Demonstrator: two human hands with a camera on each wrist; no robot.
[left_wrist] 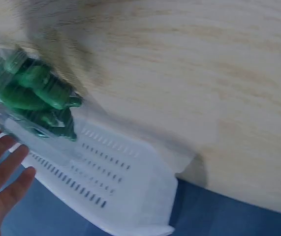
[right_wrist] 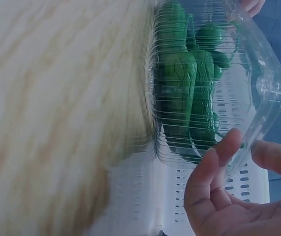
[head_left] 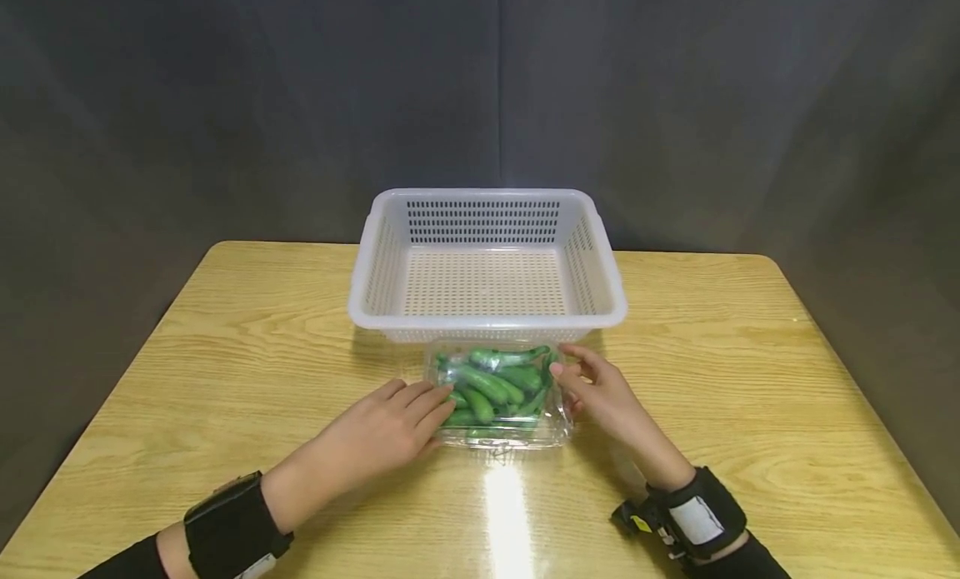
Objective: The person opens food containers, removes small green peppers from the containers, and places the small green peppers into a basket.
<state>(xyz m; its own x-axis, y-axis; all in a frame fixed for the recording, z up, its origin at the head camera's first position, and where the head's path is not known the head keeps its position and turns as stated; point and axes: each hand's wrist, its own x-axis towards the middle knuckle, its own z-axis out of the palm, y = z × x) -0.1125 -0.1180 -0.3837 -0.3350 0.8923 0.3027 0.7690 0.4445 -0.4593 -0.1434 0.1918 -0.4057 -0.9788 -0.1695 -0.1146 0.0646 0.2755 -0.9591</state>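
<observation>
Where the clear box sits: on the desk, just in front of the white basket, between the left hand and the right hand; whether box and basket touch, I cannot tell.
Box's long axis: seems to run left to right, roughly parallel to the basket's front rim, with a short side toward each hand.
Green vegetables: piled inside the box; the farthest lies crosswise, thin end to the right, while one in the middle slants from far left to near right.
Left hand: fingers fairly straight, laid over the box's left edge; this grip is apart.
Right hand: at the box's right side, thumb and fingers bent; this grip is clamped on the plastic rim.
White basket: upright, wider than deep, with slotted walls and base.
Wrists: a black band on the left, another black band on the right.
Backdrop: dark cloth behind the desk.
</observation>
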